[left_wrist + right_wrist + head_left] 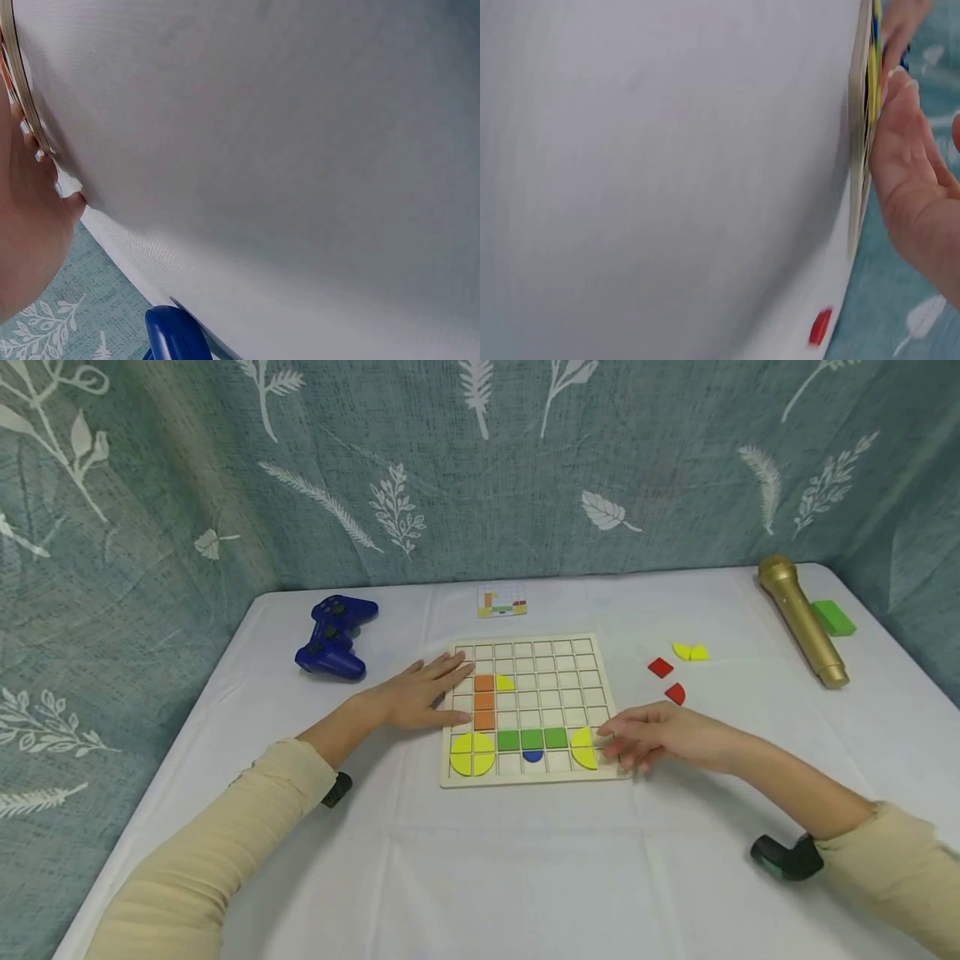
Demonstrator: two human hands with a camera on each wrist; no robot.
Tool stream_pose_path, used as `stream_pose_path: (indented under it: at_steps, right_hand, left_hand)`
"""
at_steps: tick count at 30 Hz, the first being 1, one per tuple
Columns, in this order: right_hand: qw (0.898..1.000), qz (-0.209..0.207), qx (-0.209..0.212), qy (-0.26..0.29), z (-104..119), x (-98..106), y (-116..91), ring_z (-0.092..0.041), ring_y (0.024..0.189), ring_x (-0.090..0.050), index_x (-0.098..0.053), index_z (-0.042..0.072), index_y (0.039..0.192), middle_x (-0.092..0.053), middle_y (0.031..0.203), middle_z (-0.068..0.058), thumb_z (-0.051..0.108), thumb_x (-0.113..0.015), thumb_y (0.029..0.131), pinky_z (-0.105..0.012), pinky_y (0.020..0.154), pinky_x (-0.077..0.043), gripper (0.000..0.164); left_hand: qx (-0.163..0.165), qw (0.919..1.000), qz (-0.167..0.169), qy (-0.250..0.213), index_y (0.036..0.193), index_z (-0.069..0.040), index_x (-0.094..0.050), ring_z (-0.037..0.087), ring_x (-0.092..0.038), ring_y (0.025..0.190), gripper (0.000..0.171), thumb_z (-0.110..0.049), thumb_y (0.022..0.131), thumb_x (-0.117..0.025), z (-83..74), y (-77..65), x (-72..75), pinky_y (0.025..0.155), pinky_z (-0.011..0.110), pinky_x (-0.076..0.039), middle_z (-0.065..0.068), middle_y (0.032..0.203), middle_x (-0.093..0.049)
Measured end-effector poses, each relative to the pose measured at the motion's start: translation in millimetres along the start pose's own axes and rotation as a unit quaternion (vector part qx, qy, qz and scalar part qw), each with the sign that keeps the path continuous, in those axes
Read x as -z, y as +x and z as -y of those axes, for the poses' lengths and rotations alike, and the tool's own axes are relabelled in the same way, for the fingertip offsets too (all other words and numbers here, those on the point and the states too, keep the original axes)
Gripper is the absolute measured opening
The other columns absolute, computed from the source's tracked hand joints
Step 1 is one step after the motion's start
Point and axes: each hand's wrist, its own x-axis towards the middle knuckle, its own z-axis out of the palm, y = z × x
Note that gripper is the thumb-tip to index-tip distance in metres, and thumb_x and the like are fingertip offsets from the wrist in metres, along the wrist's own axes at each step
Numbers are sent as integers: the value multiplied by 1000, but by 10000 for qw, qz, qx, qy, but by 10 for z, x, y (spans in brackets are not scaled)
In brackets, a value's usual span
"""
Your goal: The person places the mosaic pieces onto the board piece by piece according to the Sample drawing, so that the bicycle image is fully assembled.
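A wooden grid board [528, 782] lies on the table with flat coloured pieces in its cells. On its left edge rests my left hand [423, 695], fingers spread, beside a column of orange squares [484, 700]. My right hand [660, 737] is at the lower right corner, its fingers loosely bent next to yellow quarter circles [583, 748]; no piece shows in it. Also on the board are a yellow circle [472, 754] of quarter pieces, green squares [532, 740], a blue half circle [532, 757] and a single yellow quarter [505, 682]. In the right wrist view the right fingers [901, 101] reach along the board's edge.
Right of the board lie a red square [661, 667], a red quarter circle [676, 693] and two yellow quarters [690, 652]. A pattern card [502, 601] is behind the board. A blue game controller [335, 637] stands left; a gold microphone [802, 620] and green block [834, 617] lie far right.
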Motion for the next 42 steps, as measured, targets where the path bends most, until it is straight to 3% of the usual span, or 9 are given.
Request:
stream_pose_path:
  at_steps: [5, 17, 20, 23, 25, 28, 34, 39, 42]
  right_hand:
    - [9966, -162, -115, 798, -81, 247, -50, -24, 94, -65, -43, -14, 134, -66, 111, -15, 23, -50, 101, -32, 83, -53, 50]
    - [9854, -1152, -104, 1248, -170, 798, -196, -15, 96, -66, -32, -12, 140, -68, 106, -4, 24, -51, 101, -29, 85, -51, 56]
    - [9802, -1300, -58, 1494, -195, 941, -232, -13, 96, -66, -45, -2, 133, -68, 104, -3, 24, -51, 101, -28, 85, -51, 42]
    - [9716, -1380, -36, 1921, -217, 1079, -256, -14, 95, -66, -62, 10, 114, -69, 102, -4, 23, -52, 101, -28, 85, -51, 21]
    - [9649, -1419, -47, 2211, -226, 1166, -260, -14, 94, -67, -68, 15, 102, -69, 100, -5, 22, -52, 100, -28, 84, -52, 18]
    - [9577, -1506, -88, 2449, -233, 1280, -257, -15, 92, -67, -70, 16, 97, -69, 99, -5, 23, -53, 99, -28, 83, -52, 19]
    - [9596, -1778, -105, 2177, -231, 1455, -208, -12, 90, -66, -64, 12, 102, -68, 96, -2, 29, -58, 96, -24, 81, -52, 20]
    - [9659, -2142, -94, 1453, -223, 1544, -113, -7, 87, -65, -38, -4, 137, -66, 93, 3, 33, -54, 98, -22, 81, -52, 56]
    - [9687, -2275, -101, 985, -203, 1562, -40, -1, 87, -63, -20, -11, 146, -62, 94, 8, 34, -50, 100, -20, 83, -50, 71]
  left_hand:
    - [6, 10000, 10, -24, 155, -17, -4, 25, 6, 144, 85, -60, 94, -45, -17, -14, 4, 113, 51, 0, 7, 159, 3]
    - [23, 10000, 17, -37, 155, -18, -4, 25, 5, 144, 85, -63, 93, -42, -6, -9, 6, 113, 50, 0, 6, 159, 4]
    - [20, 10000, 13, -29, 155, -18, -5, 25, 5, 144, 85, -62, 94, -42, -6, -6, 2, 113, 50, 0, 6, 159, 4]
    - [18, 10000, 3, -40, 155, -17, -5, 25, 5, 144, 85, -62, 94, -43, -3, -2, -2, 113, 50, 0, 6, 159, 3]
    - [12, 10000, -5, -27, 155, -17, -5, 25, 5, 144, 85, -62, 93, -43, 0, 1, -7, 113, 50, 0, 6, 159, 3]
    - [19, 10000, -7, -37, 155, -18, -6, 25, 5, 144, 85, -62, 93, -43, 6, 2, -12, 113, 50, 0, 6, 159, 3]
    - [56, 10000, 14, -43, 155, -20, -4, 23, 6, 144, 85, -65, 92, -42, 18, -1, -22, 113, 50, 0, 4, 159, 4]
    - [58, 10000, -17, -44, 155, -21, -4, 23, 6, 144, 86, -66, 92, -42, 16, -8, -29, 113, 49, 1, 4, 159, 4]
    - [70, 10000, -20, -50, 155, -21, -4, 23, 6, 144, 86, -66, 92, -42, 13, -9, -27, 113, 49, 1, 4, 159, 4]
